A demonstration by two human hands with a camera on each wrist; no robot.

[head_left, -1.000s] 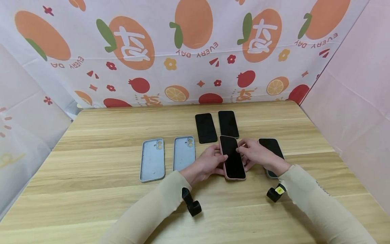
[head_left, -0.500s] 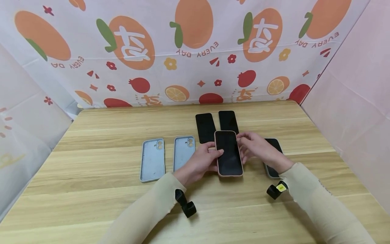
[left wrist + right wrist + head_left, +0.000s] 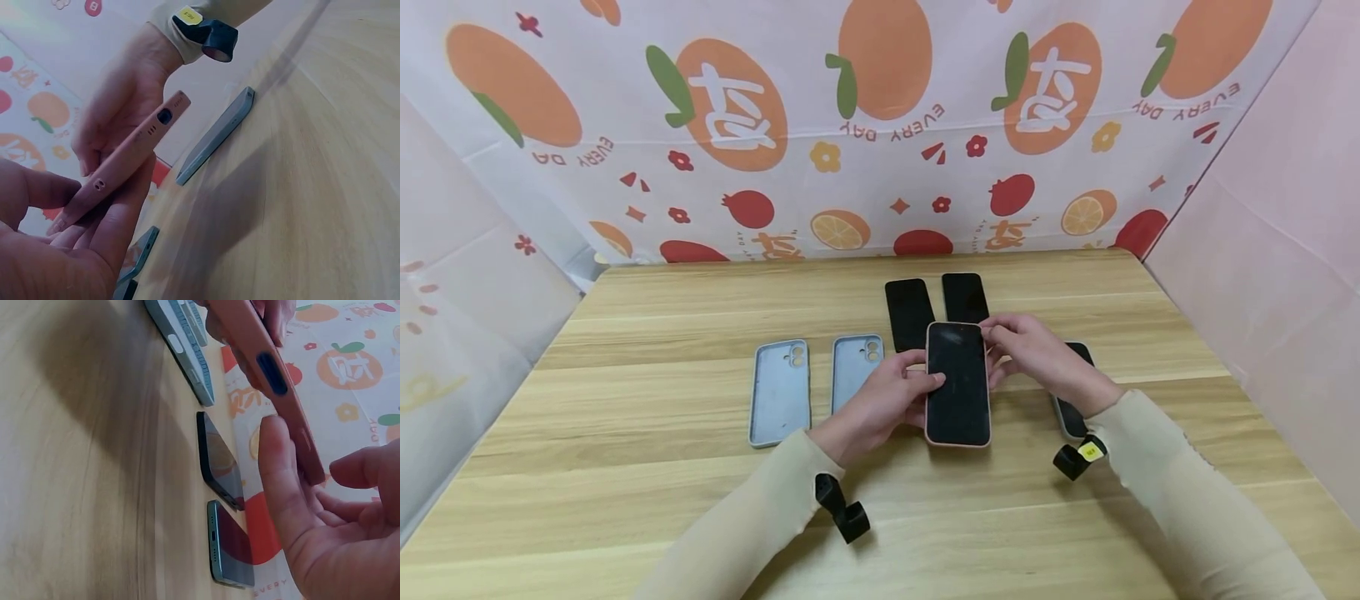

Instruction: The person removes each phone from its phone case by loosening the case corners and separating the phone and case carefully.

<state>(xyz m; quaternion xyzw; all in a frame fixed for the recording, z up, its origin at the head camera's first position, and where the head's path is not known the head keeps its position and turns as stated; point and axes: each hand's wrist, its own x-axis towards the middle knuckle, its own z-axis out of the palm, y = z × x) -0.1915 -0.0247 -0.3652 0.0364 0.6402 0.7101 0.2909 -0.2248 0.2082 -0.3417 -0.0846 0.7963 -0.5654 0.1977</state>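
Observation:
A black-screened phone in a pink case (image 3: pixel 958 400) is held up off the table, screen towards the head camera. My left hand (image 3: pixel 880 404) grips its left edge, thumb on the screen and fingers behind. At the upper right corner is my right hand (image 3: pixel 1033 354), its thumb and fingers around the edge. In the right wrist view, fingers (image 3: pixel 278 469) lie along the back of the pink case (image 3: pixel 275 378), and the thumb is close to its corner. The left wrist view shows the case's side (image 3: pixel 128 147) with its slot and small holes.
Two light blue phone cases (image 3: pixel 780 396) (image 3: pixel 852 375) lie to the left, insides up. Behind the held phone are two dark phones (image 3: pixel 910 312) (image 3: pixel 966 296). Another phone in a pale case (image 3: pixel 1070 412) lies partly under my right forearm. A fruit-print cloth (image 3: pixel 880 183) hangs at the back.
The pink-cased phone has been raised and turned more upright, slightly to the left. My left hand moved left with it; my right hand shifted up to the upper right corner.

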